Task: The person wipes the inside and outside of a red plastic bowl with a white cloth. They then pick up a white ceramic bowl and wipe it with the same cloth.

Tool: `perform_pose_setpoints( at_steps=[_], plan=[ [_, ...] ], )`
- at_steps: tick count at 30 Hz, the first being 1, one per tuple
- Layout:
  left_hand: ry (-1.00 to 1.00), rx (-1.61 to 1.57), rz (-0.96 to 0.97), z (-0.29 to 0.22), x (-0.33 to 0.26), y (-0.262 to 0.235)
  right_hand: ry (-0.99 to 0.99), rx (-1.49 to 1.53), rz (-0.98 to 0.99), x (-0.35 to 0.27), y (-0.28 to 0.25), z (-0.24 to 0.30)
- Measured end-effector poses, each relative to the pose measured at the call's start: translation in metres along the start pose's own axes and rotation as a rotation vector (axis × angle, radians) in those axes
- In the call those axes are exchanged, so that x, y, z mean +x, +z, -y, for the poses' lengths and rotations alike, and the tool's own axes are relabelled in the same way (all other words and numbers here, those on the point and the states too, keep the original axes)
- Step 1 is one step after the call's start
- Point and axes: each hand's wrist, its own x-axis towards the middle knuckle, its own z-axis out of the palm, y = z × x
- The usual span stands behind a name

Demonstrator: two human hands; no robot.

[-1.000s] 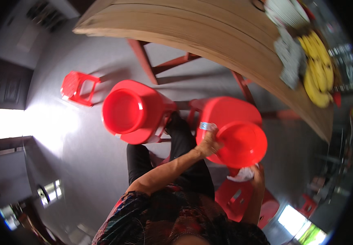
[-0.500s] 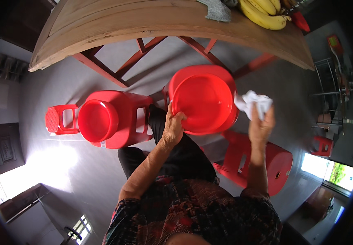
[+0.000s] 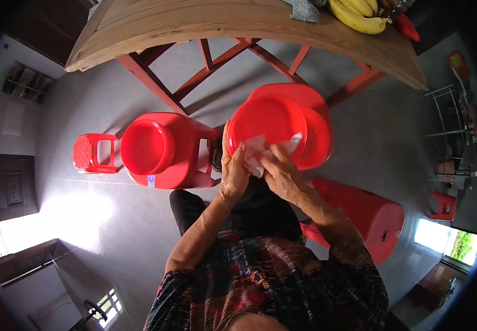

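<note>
A round red plastic basin (image 3: 266,118) is tilted up in front of me. My left hand (image 3: 233,168) grips its left rim, thumb on the inside and fingers along the outer wall. My right hand (image 3: 279,171) presses a white cloth (image 3: 256,154) on the near rim and inner wall of the basin, its fingers bunched over the fabric. Partly hidden under the held basin, a second red round basin (image 3: 318,140) rests on a red plastic stool (image 3: 299,91).
Left of me, another red basin (image 3: 147,146) sits on a red stool (image 3: 186,149), beside a small red stool (image 3: 92,154). A red stool (image 3: 379,220) lies on its side at right. Bananas (image 3: 359,16) lie on the wooden table (image 3: 222,19) ahead.
My right hand has brought the cloth leftward from beside the basin onto its near rim. The held basin has tilted and shifted, uncovering part of the basin beneath.
</note>
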Motion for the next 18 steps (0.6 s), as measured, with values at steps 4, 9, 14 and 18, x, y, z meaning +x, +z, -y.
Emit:
perform_pose_setpoints(
  at_steps=[4, 9, 14, 18],
  plan=[
    [-0.197, -0.001, 0.066, -0.005, -0.009, -0.027, -0.143, 0.262, 0.023, 0.015, 0.010, 0.011],
    [-0.119, 0.081, -0.060, -0.019, -0.024, -0.005, -0.362, -0.196, -0.139, 0.063, 0.007, 0.006],
    [0.035, 0.232, -0.115, -0.024, -0.031, -0.016, -0.125, -0.814, -0.222, 0.060, -0.008, 0.018],
    [0.144, 0.308, -0.133, -0.019, -0.031, -0.028, -0.036, -0.742, 0.016, 0.039, 0.000, 0.018]
  ],
)
